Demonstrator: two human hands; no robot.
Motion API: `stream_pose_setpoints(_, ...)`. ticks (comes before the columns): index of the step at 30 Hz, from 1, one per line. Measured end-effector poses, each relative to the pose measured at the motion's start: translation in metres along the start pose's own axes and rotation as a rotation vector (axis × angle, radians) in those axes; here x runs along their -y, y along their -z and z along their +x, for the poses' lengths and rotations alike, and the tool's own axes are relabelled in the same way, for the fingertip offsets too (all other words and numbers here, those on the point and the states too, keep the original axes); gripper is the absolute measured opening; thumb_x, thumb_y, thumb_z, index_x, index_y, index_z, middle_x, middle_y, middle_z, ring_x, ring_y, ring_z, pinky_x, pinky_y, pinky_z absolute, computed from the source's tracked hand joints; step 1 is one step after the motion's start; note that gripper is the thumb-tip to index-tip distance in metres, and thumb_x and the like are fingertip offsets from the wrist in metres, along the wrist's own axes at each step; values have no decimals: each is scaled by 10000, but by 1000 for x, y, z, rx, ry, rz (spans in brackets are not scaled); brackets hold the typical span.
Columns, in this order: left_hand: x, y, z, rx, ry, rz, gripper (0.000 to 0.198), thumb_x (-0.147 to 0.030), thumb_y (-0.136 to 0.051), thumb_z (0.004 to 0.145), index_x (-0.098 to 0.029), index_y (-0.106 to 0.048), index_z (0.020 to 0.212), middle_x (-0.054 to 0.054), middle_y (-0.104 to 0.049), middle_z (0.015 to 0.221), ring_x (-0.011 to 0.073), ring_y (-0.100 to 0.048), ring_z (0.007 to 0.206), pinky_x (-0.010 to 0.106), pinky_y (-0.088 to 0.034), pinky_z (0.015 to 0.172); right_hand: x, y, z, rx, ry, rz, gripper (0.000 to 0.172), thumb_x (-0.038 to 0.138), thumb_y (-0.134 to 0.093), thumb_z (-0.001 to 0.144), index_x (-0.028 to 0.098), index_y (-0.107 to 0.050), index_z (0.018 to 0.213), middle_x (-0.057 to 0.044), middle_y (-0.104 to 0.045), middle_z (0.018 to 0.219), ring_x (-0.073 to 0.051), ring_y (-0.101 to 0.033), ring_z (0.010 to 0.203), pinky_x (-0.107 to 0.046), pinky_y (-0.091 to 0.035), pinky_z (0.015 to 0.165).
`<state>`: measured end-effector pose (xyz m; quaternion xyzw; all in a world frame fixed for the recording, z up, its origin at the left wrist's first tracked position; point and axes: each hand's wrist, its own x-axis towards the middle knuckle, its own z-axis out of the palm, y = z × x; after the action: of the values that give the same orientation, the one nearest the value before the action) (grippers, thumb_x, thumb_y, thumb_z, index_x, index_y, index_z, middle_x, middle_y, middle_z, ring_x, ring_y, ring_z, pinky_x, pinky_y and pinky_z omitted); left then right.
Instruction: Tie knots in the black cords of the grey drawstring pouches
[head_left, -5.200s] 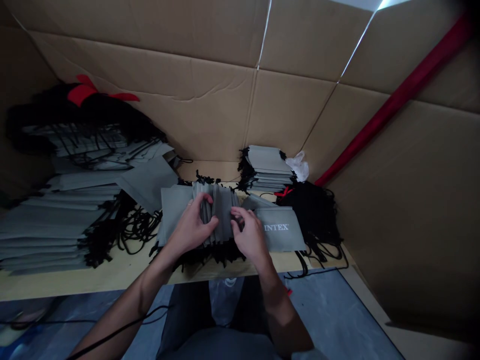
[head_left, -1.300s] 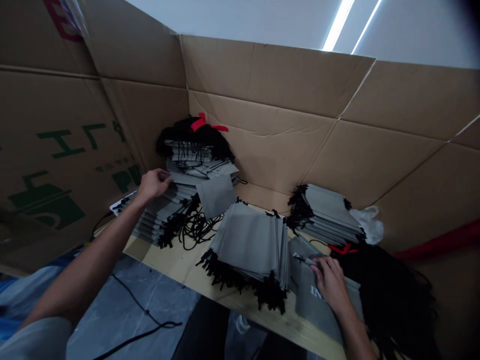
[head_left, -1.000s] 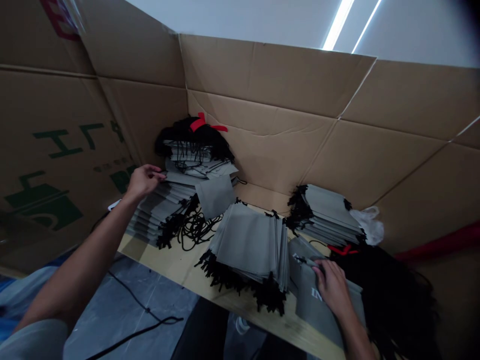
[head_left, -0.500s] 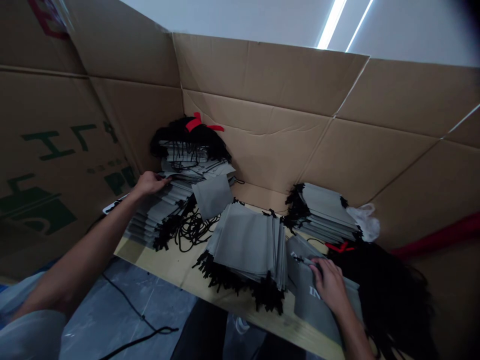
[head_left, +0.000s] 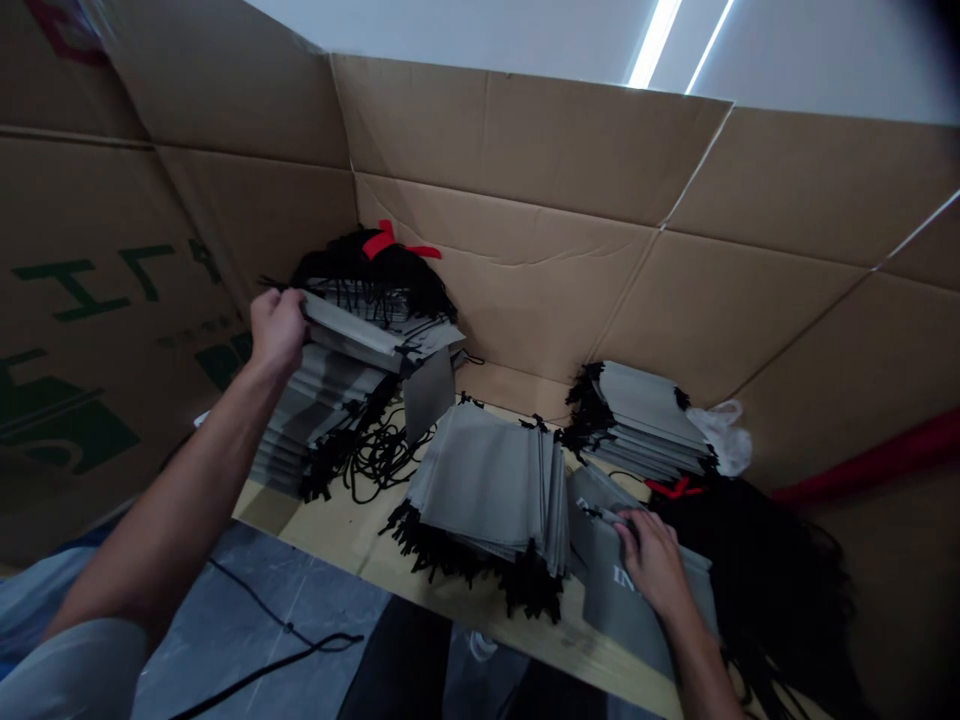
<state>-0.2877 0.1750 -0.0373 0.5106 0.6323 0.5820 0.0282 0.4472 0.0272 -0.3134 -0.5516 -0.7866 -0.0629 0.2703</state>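
Note:
At the left, my left hand [head_left: 279, 325] is closed on the end of some grey pouches [head_left: 351, 332], lifted and tilted above the left pile [head_left: 300, 425]. My right hand [head_left: 654, 555] rests on a grey pouch with white lettering [head_left: 626, 610] at the right front, its fingers curled at the black cord near the top edge; what they pinch is partly hidden. Between the hands stands a stack of grey pouches [head_left: 484, 480] with black cord ends. A loose grey piece [head_left: 429, 395] leans beside the left pile.
Cardboard walls [head_left: 510, 220] surround the wooden board [head_left: 330, 530]. Black cords with a red tie [head_left: 379, 240] top the back left pile. Another pouch stack [head_left: 645, 420], a clear plastic bag [head_left: 724, 435] and a black cord bundle [head_left: 780, 590] are at the right.
My left hand has risen and moved slightly left, lifting pouches off the left pile. The loose grey piece has tilted. My right hand stays on the lettered pouch.

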Motion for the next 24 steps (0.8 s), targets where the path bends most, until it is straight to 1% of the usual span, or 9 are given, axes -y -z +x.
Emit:
stream_pose_setpoints(3,-13,9,-2,-147,-41,-43,438,-462,-821,1170,-177,-757,1495,138,-787,1478,307,-810,1265,530,-734,1083,2,0,0,-14,-8,22,273,443,-809,1186,184,-803,1276,-77,-831,1242,-256,-824,1108,-474,-726,1011)
stream_pose_setpoints(8,-41,20,-29,-231,-257,-88,382,-530,-785,1183,-162,-793,1285,84,-820,1211,241,-808,1047,449,-722,969,5,4,1,-62,-30,77,292,460,-803,1190,183,-798,1283,-71,-827,1215,-238,-818,1047,-450,-729,969)
stream_pose_setpoints(10,-56,24,-38,-299,-349,-101,481,-643,-723,1191,-165,-774,1207,54,-774,1076,220,-762,965,431,-682,949,8,9,3,-85,-41,100,305,472,-797,1192,182,-796,1287,-70,-826,1208,-237,-817,1037,-447,-728,962)
stream_pose_setpoints(13,-85,28,-50,-356,-466,-107,779,-891,-579,1157,-130,-748,1160,16,-627,967,185,-699,957,406,-595,1002,18,22,9,-110,-57,136,347,512,-772,1200,186,-790,1317,-81,-827,1240,-250,-819,1075,-464,-719,989)
stream_pose_setpoints(15,-105,29,-61,-334,-519,-103,877,-958,-533,1128,-114,-755,1208,17,-600,988,202,-723,1007,418,-575,1020,27,35,15,-117,-68,158,381,544,-708,1227,196,-784,1362,-88,-830,1251,-255,-816,1081,-466,-702,995)
stream_pose_setpoints(17,-125,28,-73,-305,-549,-104,842,-914,-546,1145,-110,-759,1275,26,-603,1052,238,-754,1110,448,-561,1069,37,51,24,-122,-81,174,406,540,-593,1266,207,-778,1405,-97,-839,1252,-266,-818,1084,-463,-679,987)
stream_pose_setpoints(19,-140,27,-85,-255,-548,-107,772,-851,-541,1169,-125,-768,1299,26,-608,1079,267,-763,1179,491,-548,1118,48,70,33,-137,-97,184,413,499,-499,1281,238,-783,1429,-127,-854,1318,-303,-825,1180,-471,-654,1017)
stream_pose_setpoints(22,-151,29,-97,-118,-472,-116,657,-768,-603,1153,-148,-786,1274,16,-617,1049,279,-784,1145,519,-565,1102,64,100,47,-170,-131,203,385,481,-522,1263,264,-793,1429,-131,-856,1358,-331,-815,1252,-482,-632,1086)
stream_pose_setpoints(24,-148,35,-99,-17,-375,-106,542,-673,-629,1149,-172,-792,1275,7,-616,1022,249,-787,1056,493,-593,1043,73,119,54,-205,-148,214,375,485,-529,1260,262,-809,1371,-129,-857,1321,-337,-811,1239,-478,-625,1091)
